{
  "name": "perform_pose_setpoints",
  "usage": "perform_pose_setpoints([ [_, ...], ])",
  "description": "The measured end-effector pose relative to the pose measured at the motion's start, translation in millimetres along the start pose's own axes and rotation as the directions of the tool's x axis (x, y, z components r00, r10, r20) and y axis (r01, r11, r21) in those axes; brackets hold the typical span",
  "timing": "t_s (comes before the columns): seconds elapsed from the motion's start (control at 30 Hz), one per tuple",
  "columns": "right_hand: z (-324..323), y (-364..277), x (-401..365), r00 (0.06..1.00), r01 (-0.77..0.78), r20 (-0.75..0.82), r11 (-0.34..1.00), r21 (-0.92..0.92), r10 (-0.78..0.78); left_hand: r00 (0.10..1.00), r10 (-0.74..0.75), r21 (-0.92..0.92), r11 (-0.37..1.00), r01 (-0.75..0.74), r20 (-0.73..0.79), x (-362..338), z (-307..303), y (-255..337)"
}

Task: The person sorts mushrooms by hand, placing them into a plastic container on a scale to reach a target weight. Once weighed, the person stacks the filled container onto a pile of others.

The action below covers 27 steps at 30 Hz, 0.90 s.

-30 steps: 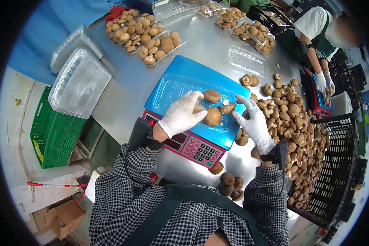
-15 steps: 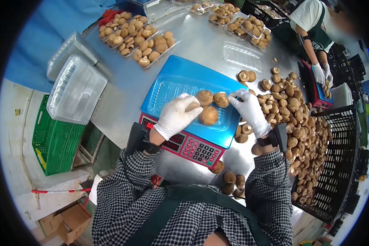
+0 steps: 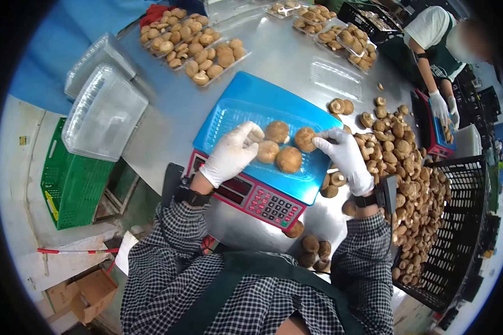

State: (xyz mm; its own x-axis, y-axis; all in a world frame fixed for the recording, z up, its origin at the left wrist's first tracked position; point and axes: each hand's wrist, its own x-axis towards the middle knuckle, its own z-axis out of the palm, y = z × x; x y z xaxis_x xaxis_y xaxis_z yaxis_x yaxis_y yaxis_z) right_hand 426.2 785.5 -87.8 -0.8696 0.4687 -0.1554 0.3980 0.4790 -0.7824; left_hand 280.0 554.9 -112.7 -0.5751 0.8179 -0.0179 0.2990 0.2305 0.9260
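Mushrooms (image 3: pixel 289 159) lie in a tray (image 3: pixel 232 120) on the scale (image 3: pixel 251 89) by the table's (image 3: pixel 279 56) near edge. A mushroom heap (image 3: pixel 408 178) lies to its right, filled trays (image 3: pixel 207 50) behind.

Left hand (image 3: pixel 229 153): gloved, centre frame, fingers stretched over the clear tray (image 3: pixel 232 120), touching the lower-left mushroom (image 3: pixel 267 151).
Right hand (image 3: pixel 343 156): gloved, fingertips on the right-most mushroom (image 3: pixel 305 138).
Clear tray: on the blue scale (image 3: pixel 262 198), four mushrooms inside.
Right of frame: loose mushroom pile (image 3: pixel 402 167) beside a black crate (image 3: pixel 458 223).

Stainless steel table (image 3: pixel 167 125) under bright, even light; beside it a green crate (image 3: pixel 72 184), a cardboard box (image 3: pixel 81 293), pale floor (image 3: pixel 22 184), possibly concrete.
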Motion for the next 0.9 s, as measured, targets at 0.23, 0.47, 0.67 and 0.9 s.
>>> perform_pose_setpoints([
  [0.23, 2.3, -11.1, -12.3, 0.995, 0.041, -0.076, 0.959, -0.28, -0.064, 0.994, 0.104, 0.151, 0.984, -0.097, -0.041, -3.1, 3.6, -0.6],
  [0.47, 4.8, -29.1, -30.0, 0.983, -0.182, 0.165, 0.394, 0.901, 0.075, 0.938, 0.302, 0.266, 0.931, -0.251, -0.172, -13.2, 8.9, 48.1],
  [0.67, 24.1, -68.2, -51.5, 0.96, -0.275, 0.264, 0.125, 0.953, 0.097, 0.887, 0.462, 0.367, 0.827, -0.426, -0.014, -13.3, 45.9, 71.1],
  [0.9, 13.3, -25.6, -75.8, 0.996, -0.088, 0.07, 0.447, 0.89, 0.057, 0.976, 0.216, -0.353, 0.912, -0.207, -0.013, -14.6, 27.7, 59.0],
])
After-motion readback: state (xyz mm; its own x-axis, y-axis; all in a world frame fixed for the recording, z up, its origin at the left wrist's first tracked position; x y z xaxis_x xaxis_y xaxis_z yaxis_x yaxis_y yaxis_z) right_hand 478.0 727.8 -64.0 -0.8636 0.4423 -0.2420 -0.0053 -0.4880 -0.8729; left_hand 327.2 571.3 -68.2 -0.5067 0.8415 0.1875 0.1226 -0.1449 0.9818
